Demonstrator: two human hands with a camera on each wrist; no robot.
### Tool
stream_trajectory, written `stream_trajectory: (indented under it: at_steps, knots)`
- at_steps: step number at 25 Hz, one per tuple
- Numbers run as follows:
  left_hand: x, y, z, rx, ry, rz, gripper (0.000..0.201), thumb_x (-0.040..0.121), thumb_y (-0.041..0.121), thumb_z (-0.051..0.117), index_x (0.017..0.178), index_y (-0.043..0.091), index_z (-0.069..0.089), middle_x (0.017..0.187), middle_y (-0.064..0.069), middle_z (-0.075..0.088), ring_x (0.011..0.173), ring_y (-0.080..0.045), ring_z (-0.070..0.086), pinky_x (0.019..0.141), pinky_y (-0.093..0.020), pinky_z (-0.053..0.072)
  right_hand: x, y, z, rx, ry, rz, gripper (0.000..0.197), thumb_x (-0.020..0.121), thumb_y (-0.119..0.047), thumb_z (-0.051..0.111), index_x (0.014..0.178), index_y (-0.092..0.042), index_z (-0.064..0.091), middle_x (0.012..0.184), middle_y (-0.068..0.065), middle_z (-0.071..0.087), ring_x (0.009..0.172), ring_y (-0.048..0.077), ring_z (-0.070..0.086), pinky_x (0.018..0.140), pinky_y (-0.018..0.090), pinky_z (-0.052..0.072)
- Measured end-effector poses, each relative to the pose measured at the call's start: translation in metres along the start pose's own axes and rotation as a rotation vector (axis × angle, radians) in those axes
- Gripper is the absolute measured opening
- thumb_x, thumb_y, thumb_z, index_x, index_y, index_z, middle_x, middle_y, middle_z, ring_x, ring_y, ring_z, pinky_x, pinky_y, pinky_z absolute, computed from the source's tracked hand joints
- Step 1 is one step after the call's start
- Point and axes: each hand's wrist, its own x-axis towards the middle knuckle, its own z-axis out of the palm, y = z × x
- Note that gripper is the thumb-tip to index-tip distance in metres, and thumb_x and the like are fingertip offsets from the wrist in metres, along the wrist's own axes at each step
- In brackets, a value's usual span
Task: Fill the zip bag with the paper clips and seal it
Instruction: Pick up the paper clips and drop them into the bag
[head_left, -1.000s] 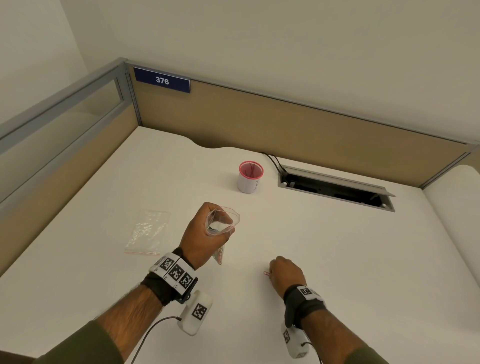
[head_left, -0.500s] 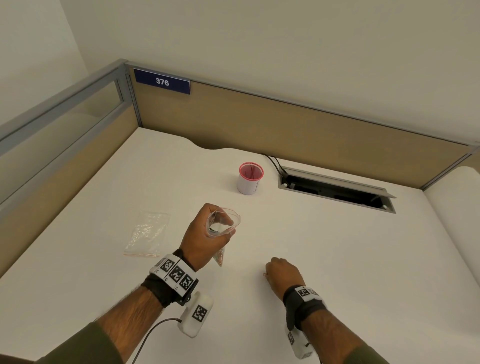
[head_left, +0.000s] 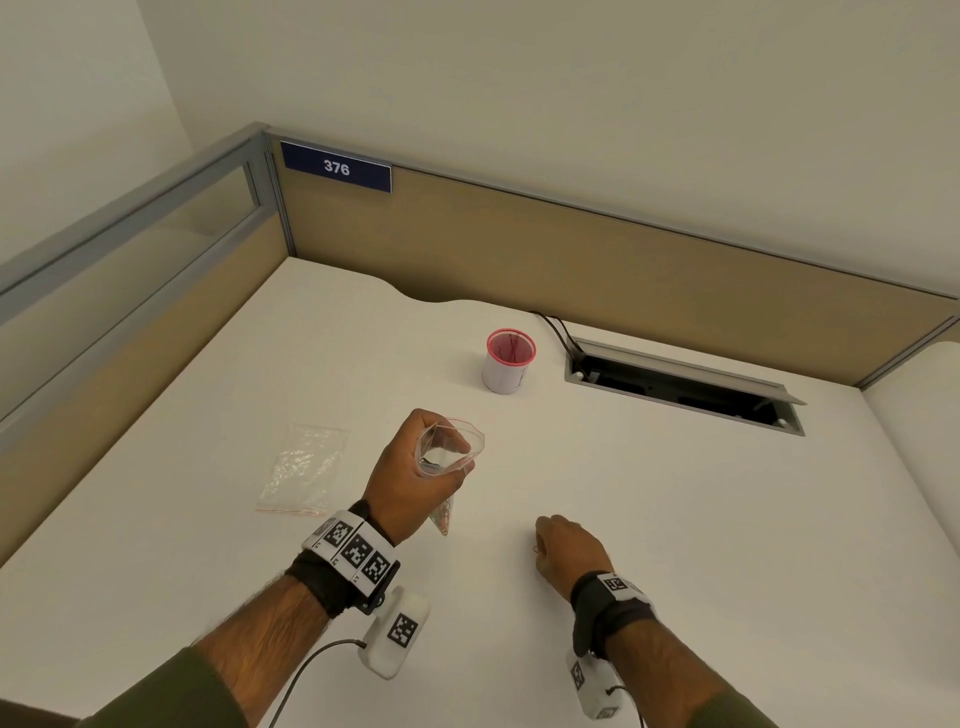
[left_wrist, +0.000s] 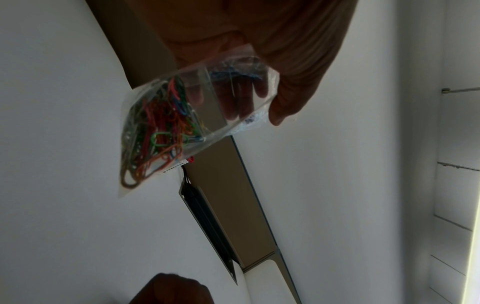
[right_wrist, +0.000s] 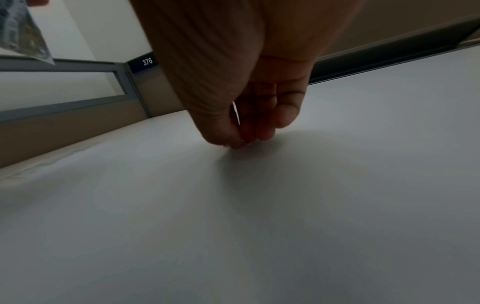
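My left hand (head_left: 410, 473) holds a clear zip bag (head_left: 453, 446) up above the table, gripping it near the top with its mouth spread open. Several coloured paper clips (left_wrist: 158, 135) lie heaped in the bag's lower corner (left_wrist: 197, 115). My right hand (head_left: 566, 551) is down on the white table, to the right of the bag and nearer to me. Its fingertips (right_wrist: 241, 142) are bunched together at the surface. They pinch a small reddish paper clip (head_left: 535, 548), which is mostly hidden under the fingers.
A white cup with a pink rim (head_left: 508, 361) stands further back, something red inside. A second clear zip bag (head_left: 304, 470) lies flat at the left. An open cable hatch (head_left: 680, 387) is at the back right. Tan partitions (head_left: 571, 249) wall the desk.
The right hand's fingers have drawn together over the small clip, which showed more plainly beside them a second ago. The left hand and the bag have stayed put.
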Motion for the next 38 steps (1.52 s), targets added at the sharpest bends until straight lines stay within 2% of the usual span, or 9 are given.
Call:
stream_trajectory:
  at_steps: [5,9,14,20,25,28,33,36,38]
  knots:
    - [0.0,-0.002,0.0,-0.001,0.002,-0.001,0.033,0.075,0.025,0.073,0.103,0.02,0.055,0.098,-0.001,0.071,0.105,-0.017,0.067,0.096,-0.029,0.05,0.003,0.002,0.001,-0.107,0.016,-0.083,0.018,0.095,-0.019,0.048,0.1,-0.008,0.061,0.107,0.011,0.059,0.1,0.03,0.057,0.079,0.039,0.05]
    - [0.001,-0.002,0.001,0.009,0.006,-0.006,0.032,0.077,0.018,0.073,0.103,0.018,0.055,0.099,-0.001,0.071,0.105,-0.016,0.067,0.096,-0.026,0.049,0.006,0.0,-0.002,-0.073,0.03,-0.076,0.019,0.094,-0.015,0.046,0.102,-0.009,0.062,0.108,0.01,0.058,0.101,0.029,0.057,0.081,0.038,0.051]
    - [0.003,-0.003,0.0,0.008,0.007,-0.007,0.031,0.077,0.017,0.073,0.102,0.018,0.055,0.099,-0.001,0.07,0.105,-0.017,0.067,0.097,-0.029,0.05,0.006,-0.001,-0.008,-0.147,0.01,-0.138,0.02,0.095,-0.018,0.045,0.099,-0.006,0.061,0.107,0.01,0.056,0.101,0.031,0.055,0.076,0.04,0.05]
    - [0.006,-0.002,0.002,0.019,-0.002,-0.011,0.031,0.077,0.02,0.072,0.102,0.018,0.055,0.099,0.0,0.07,0.106,-0.015,0.066,0.096,-0.028,0.049,0.017,-0.004,-0.021,-0.062,-0.168,-0.085,0.008,0.08,-0.013,0.052,0.087,-0.016,0.054,0.099,0.006,0.057,0.084,0.024,0.055,0.077,0.035,0.048]
    - [0.009,0.001,-0.002,0.022,0.012,0.004,0.035,0.073,0.034,0.071,0.101,0.022,0.054,0.098,0.001,0.071,0.106,-0.017,0.067,0.096,-0.028,0.05,0.024,-0.004,-0.022,-0.014,-0.242,-0.028,0.011,0.074,-0.02,0.056,0.083,-0.02,0.049,0.091,-0.001,0.051,0.081,0.02,0.051,0.077,0.032,0.05]
    - [0.008,0.0,-0.004,0.023,0.024,0.005,0.035,0.074,0.032,0.072,0.101,0.021,0.054,0.098,0.001,0.071,0.105,-0.017,0.067,0.097,-0.029,0.05,0.022,-0.004,-0.02,-0.037,-0.222,-0.028,0.011,0.076,-0.02,0.055,0.086,-0.018,0.05,0.095,0.001,0.047,0.083,0.022,0.053,0.08,0.034,0.051]
    - [0.007,0.001,0.0,0.029,0.022,0.0,0.031,0.077,0.02,0.073,0.102,0.019,0.055,0.099,-0.001,0.071,0.105,-0.017,0.067,0.096,-0.029,0.05,0.016,-0.006,-0.014,-0.105,-0.199,-0.059,0.027,0.082,-0.016,0.051,0.108,-0.01,0.052,0.114,0.011,0.056,0.103,0.031,0.058,0.085,0.036,0.048]
    - [0.006,0.002,0.002,0.03,0.018,-0.008,0.031,0.077,0.02,0.073,0.102,0.018,0.054,0.099,-0.001,0.071,0.106,-0.016,0.066,0.096,-0.028,0.05,0.004,-0.008,-0.02,-0.002,-0.146,-0.081,0.027,0.084,-0.011,0.047,0.11,-0.017,0.051,0.109,0.006,0.058,0.098,0.027,0.059,0.079,0.032,0.045]
    - [0.006,0.002,0.003,0.042,0.012,-0.01,0.032,0.077,0.02,0.072,0.103,0.017,0.054,0.099,0.0,0.071,0.106,-0.014,0.066,0.094,-0.026,0.05,-0.006,-0.013,-0.045,0.159,-0.008,-0.088,0.024,0.086,-0.012,0.049,0.105,-0.021,0.06,0.102,0.001,0.059,0.092,0.021,0.06,0.08,0.028,0.046]
